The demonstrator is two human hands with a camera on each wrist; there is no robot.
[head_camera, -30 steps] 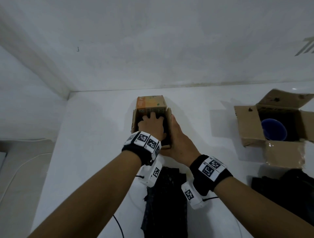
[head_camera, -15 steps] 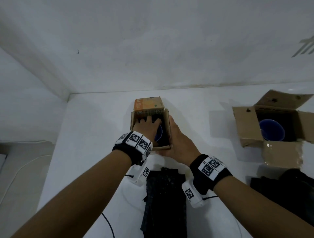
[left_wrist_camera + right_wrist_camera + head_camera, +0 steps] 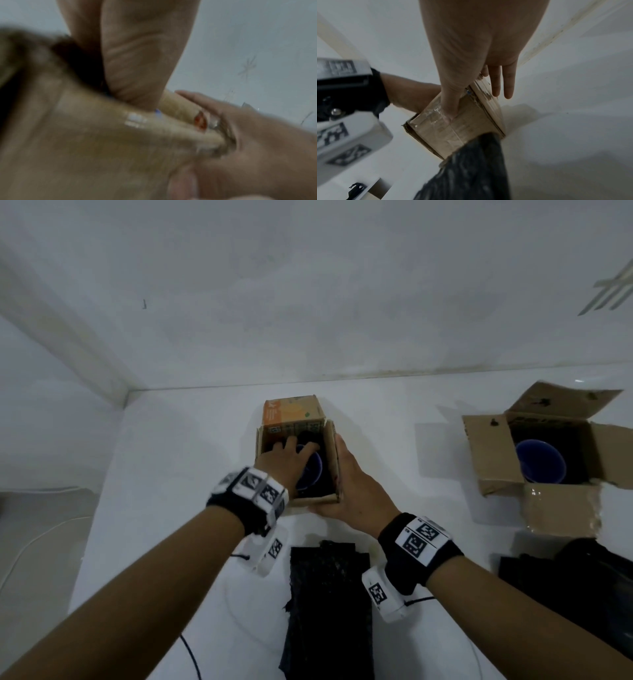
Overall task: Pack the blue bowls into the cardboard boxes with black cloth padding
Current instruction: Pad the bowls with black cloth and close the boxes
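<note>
Cardboard box (image 3: 331,457) at centre frame is holding a blue bowl (image 3: 313,474) on what's looking like black cloth (image 3: 327,482). The left hand (image 3: 279,460) is reaching in over it (can't tell if it's gripping) and the right hand (image 3: 356,491) is bracing the wall flat-fingered, so I'm guessing bowl-settling, and whatever's coming is needing that box kept steady.

Bare forearms (image 3: 137,594), black wristbands (image 3: 236,510), white marker tags (image 3: 259,490)

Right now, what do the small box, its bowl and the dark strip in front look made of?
Small box: cardboard, matte brown, with frayed edges and glossy tape. Bowl: smooth, even blue; ceramic or plastic, can't tell. Dark strip: black cloth, matte, with a ragged edge.
</note>
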